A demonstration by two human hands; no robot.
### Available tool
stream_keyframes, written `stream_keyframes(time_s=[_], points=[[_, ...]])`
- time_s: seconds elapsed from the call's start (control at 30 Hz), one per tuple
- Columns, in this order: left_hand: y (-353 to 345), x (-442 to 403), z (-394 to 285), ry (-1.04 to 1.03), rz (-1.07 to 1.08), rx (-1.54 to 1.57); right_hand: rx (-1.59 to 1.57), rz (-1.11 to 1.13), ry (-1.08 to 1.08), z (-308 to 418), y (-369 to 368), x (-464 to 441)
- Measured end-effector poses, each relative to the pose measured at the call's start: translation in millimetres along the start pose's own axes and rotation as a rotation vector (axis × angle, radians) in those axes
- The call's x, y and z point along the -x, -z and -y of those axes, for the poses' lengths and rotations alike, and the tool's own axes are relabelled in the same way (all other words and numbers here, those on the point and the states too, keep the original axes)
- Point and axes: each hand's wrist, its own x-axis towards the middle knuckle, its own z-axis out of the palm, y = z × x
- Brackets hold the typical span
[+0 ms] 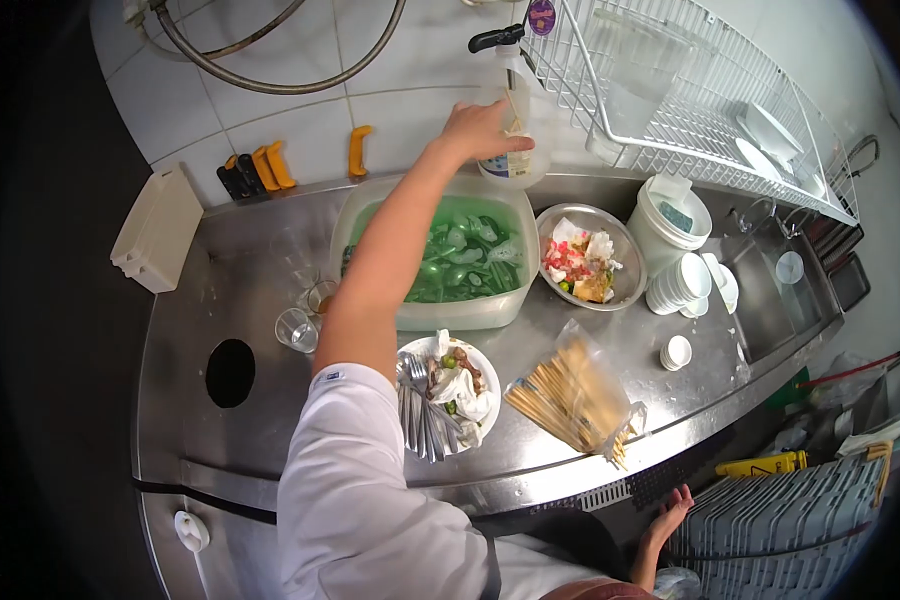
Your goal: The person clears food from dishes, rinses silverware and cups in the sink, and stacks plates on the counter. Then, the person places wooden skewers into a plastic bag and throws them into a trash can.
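My left hand (482, 132) reaches over the tub to a translucent spray bottle (513, 168) with a black trigger head, by the tiled wall. Its thumb and forefinger are spread across the front of the bottle; whether they touch it I cannot tell. Under my forearm, cutlery lies in green, foamy water in a white plastic tub (518, 312). My right hand (674, 512) hangs low past the counter's front edge, fingers apart and nothing in it. Close to my left arm are a plate (487, 367) of food scraps, napkins and cutlery, and a drinking glass (296, 330).
Right of the tub stand a steel bowl (625, 293) of scraps, a white bucket (660, 240) and stacked white cups (682, 283). A bag of wooden chopsticks (570, 395) lies near the front edge. A wire rack (710, 150) overhangs the back; the counter has a round hole (230, 373).
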Motion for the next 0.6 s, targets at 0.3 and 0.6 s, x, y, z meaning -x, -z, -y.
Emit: stream_keyframes(time_s=[0.3, 0.6], points=[[11.2, -84.7, 27.2, -0.016, 0.243, 0.242, -0.016, -0.049, 0.016, -11.0, 20.7, 3.7], [-13.6, -91.7, 7.1, -0.116, 0.213, -0.075, 0.004, -0.122, -0.075, -26.6, 47.9, 6.7]])
